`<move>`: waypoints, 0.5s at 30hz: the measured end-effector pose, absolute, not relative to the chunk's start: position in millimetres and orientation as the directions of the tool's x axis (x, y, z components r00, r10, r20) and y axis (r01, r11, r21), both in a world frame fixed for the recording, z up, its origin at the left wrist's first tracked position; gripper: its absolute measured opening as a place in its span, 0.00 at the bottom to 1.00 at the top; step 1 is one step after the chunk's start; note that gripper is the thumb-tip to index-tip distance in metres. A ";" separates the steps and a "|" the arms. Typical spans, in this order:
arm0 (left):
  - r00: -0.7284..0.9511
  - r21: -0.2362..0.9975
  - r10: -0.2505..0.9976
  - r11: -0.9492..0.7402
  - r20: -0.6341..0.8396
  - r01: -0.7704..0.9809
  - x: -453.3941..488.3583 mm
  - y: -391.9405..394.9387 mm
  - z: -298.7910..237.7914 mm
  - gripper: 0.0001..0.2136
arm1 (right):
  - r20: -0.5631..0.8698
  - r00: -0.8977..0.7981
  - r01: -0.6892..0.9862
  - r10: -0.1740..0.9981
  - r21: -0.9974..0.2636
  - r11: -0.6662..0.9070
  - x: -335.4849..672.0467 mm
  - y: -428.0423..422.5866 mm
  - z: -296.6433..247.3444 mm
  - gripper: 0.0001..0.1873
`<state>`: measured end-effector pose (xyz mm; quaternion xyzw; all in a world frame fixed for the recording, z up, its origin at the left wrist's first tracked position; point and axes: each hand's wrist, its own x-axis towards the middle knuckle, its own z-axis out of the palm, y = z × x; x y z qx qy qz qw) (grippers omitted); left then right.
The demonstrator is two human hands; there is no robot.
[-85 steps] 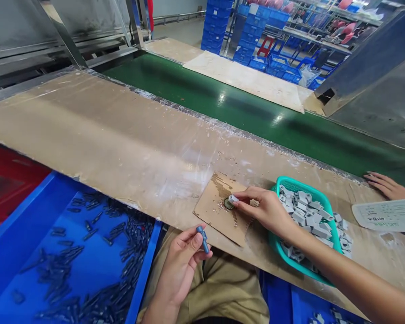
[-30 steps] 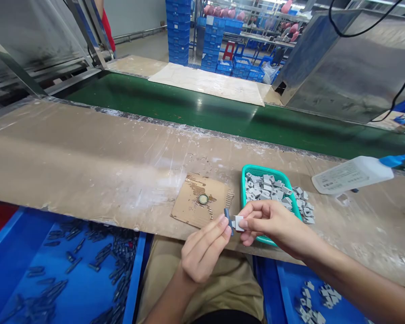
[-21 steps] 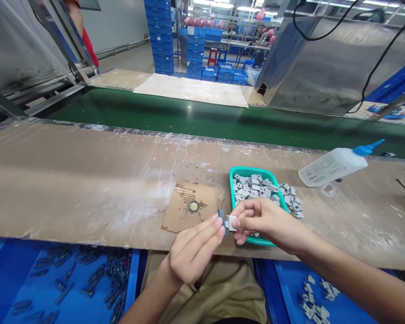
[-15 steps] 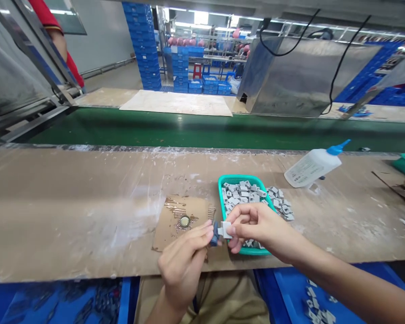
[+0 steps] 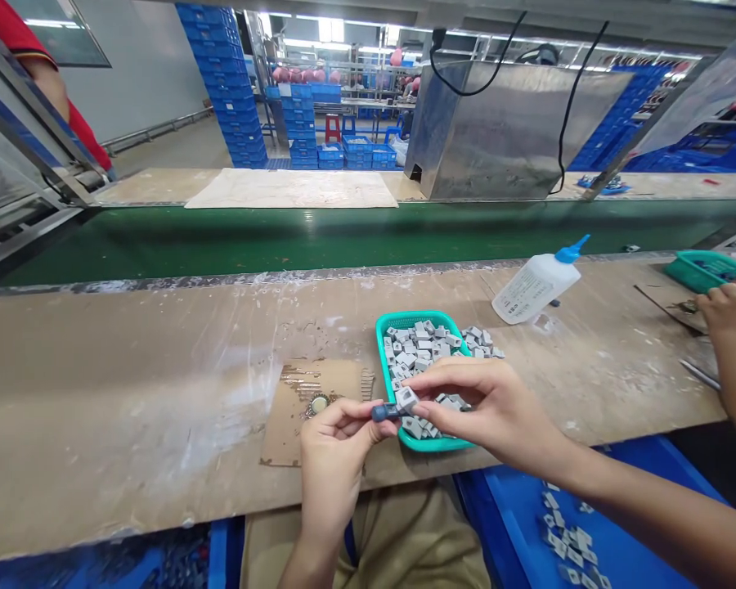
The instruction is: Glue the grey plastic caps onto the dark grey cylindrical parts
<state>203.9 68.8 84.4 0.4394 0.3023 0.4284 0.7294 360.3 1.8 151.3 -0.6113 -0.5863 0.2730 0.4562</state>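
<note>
My left hand (image 5: 342,438) pinches a small dark blue plastic part (image 5: 384,411) between thumb and fingers. With thumb and index finger, my right hand (image 5: 489,402) grips a small light grey plastic block (image 5: 406,399) that has a square opening. The two pieces touch each other, and how far one sits inside the other I cannot tell. Both hands are over the near edge of a green basket (image 5: 381,348) full of similar grey blocks. Left of it lies a cardboard piece (image 5: 280,433) with brown glue streaks and a round cap (image 5: 319,403), partly behind my left hand.
A white bottle with a blue nozzle (image 5: 536,286) leans at the right. Loose grey blocks (image 5: 479,342) lie beside the basket. A green conveyor belt (image 5: 270,241) runs behind. At right, a co-worker's hand (image 5: 733,307) is near another green basket (image 5: 690,274). Blue bins (image 5: 509,499) stand below the table.
The grey block and dark blue part have turned in my fingers, so the block's square opening now faces up. My view has shifted right, showing more of the co-worker's hand.
</note>
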 end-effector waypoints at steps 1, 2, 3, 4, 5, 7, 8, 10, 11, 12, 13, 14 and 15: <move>0.451 0.903 0.892 0.220 -0.033 -0.368 204.5 68.1 86.2 0.07 | 0.208 0.153 0.489 0.966 -0.865 0.109 360.5 1.4 152.4 0.09; 0.449 0.907 0.893 0.195 -0.006 -0.374 205.3 67.2 88.1 0.06 | 0.213 0.137 0.510 0.967 -0.852 0.115 360.8 1.2 153.5 0.10; 0.446 0.911 0.895 0.173 0.013 -0.373 206.0 66.2 90.2 0.05 | 0.217 0.116 0.531 0.969 -0.838 0.124 361.2 1.0 154.7 0.10; 0.443 0.919 0.896 0.156 0.022 -0.362 206.7 65.2 92.4 0.04 | 0.220 0.091 0.551 0.971 -0.823 0.135 361.8 0.8 155.7 0.10; 0.441 0.927 0.897 0.142 0.028 -0.347 207.6 64.5 94.5 0.03 | 0.219 0.064 0.570 0.974 -0.809 0.144 362.6 0.7 156.6 0.10; 0.444 0.943 0.896 0.119 0.033 -0.311 209.8 64.3 98.9 0.02 | 0.211 0.021 0.594 0.977 -0.789 0.158 364.9 0.4 157.8 0.10; 0.446 0.950 0.894 0.111 0.032 -0.291 211.1 64.8 101.0 0.02 | 0.207 0.008 0.597 0.978 -0.786 0.161 366.3 0.1 158.1 0.10; 0.457 0.964 0.889 0.101 0.023 -0.245 213.3 66.3 104.3 0.02 | 0.209 0.008 0.586 0.978 -0.793 0.164 369.0 -1.6 157.8 0.10; 0.472 0.973 0.881 0.101 0.010 -0.209 213.8 66.7 104.8 0.02 | 0.216 0.024 0.576 0.976 -0.801 0.163 369.9 -3.2 157.0 0.10; 0.485 0.982 0.875 0.102 -0.012 -0.159 213.5 66.9 104.1 0.03 | 0.226 0.048 0.563 0.973 -0.811 0.160 370.6 -5.3 155.6 0.10; 0.485 0.991 0.874 0.094 -0.036 -0.097 212.6 66.9 101.6 0.04 | 0.236 0.075 0.549 0.969 -0.821 0.158 370.8 -7.6 153.2 0.11; 0.496 0.996 0.866 0.087 -0.068 -0.017 211.4 67.3 96.7 0.07 | 0.249 0.104 0.533 0.963 -0.831 0.158 371.1 -9.7 149.6 0.12; 0.451 0.997 0.889 0.061 -0.075 0.046 210.6 68.8 89.4 0.09 | 0.262 0.130 0.516 0.956 -0.842 0.161 371.6 -11.2 144.6 0.13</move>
